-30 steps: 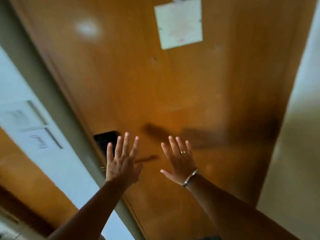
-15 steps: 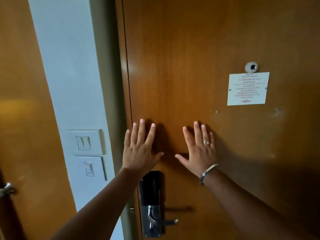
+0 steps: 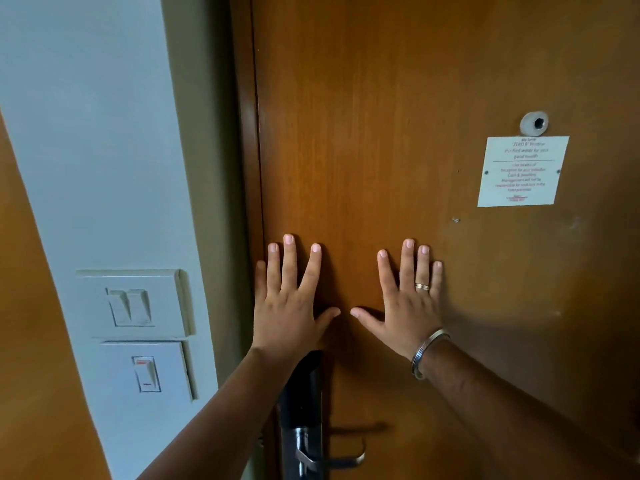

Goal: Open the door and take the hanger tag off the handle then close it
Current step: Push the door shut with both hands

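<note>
In the head view, the door (image 3: 398, 133) is seen shut against its frame, so nothing of the task appears to have been done yet: the opening, the removal of the tag and the closing are all judged to remain. The left hand (image 3: 287, 313) is laid flat on the door near its left edge, fingers spread apart, with nothing held. The right hand (image 3: 408, 306) is laid flat beside it, also spread and empty, the two thumbs nearly meeting but apart. A ring (image 3: 422, 286) is worn on one finger of the right hand and a bangle (image 3: 427, 351) on that wrist.

The handle (image 3: 332, 457) is found at the bottom of the view, below the left wrist, on a dark lock plate (image 3: 301, 403); neither hand is touching it. No hanger tag can be made out on this handle; it is presumably hung on the far side of the door, which is hidden.

The door is of smooth brown wood with a slight sheen. A peephole (image 3: 534, 123) is set towards its upper right, with a white notice (image 3: 523, 171) fixed just beneath. To the left of the frame, a pale wall (image 3: 97, 150) carries a double switch (image 3: 130, 306) and, directly below, a single switch (image 3: 147, 374). A further brown panel is seen at the far left edge.
</note>
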`<state>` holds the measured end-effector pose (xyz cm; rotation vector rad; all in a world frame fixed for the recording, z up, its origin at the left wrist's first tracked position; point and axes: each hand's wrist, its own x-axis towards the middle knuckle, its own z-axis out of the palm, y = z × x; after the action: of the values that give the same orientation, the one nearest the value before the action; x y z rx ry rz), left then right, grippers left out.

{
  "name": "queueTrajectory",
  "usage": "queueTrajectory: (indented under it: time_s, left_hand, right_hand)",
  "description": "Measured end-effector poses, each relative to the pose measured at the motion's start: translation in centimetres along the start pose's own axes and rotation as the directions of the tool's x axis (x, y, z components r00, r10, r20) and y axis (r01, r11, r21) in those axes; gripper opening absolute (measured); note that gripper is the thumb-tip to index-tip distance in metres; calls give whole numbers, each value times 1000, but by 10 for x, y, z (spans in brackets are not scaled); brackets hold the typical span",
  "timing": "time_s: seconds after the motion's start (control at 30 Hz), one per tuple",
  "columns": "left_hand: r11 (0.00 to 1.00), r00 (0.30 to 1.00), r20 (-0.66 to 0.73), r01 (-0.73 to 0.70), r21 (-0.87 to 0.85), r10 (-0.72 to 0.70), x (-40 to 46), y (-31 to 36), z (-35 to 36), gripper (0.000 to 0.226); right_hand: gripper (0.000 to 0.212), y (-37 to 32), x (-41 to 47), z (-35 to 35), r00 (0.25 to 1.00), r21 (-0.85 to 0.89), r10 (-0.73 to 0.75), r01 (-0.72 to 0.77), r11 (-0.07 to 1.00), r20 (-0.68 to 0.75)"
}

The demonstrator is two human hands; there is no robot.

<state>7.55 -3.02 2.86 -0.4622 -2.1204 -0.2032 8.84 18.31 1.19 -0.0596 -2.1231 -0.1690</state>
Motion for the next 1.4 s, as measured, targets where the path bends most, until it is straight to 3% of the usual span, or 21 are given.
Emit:
queueTrajectory:
  time_s: [0.23,0.43,0.87,1.07,1.3,1.4]
  left_hand:
    - [996,982,185,62,-70,-48,23,-8,26,121]
    - [987,962,248,138,-81,-114,44,-8,49,125]
    - [995,966,239,97,22,-100,60,-14,69,118]
    - [996,979,186,83,-21,-77,66,-18,79,115]
    - [988,990,116,94,-123,-80,67,-20,95,119]
    - [991,988,132,93,-92,-80,70,-23,100,120]
  right_hand:
    - [109,0,17,20,1000,15,-13,13,1000,26]
    - [114,7,32,27,990,10,-38,37,999,137]
    - [120,2,42,36,975,36,1,-9,999,221]
    - [121,3,50,39,984,10,10,-12,1000,180]
    - [126,-1,53,53,997,113,42,-50,992,66]
    - [130,-4,57,56,994,127,73,-83,988,84]
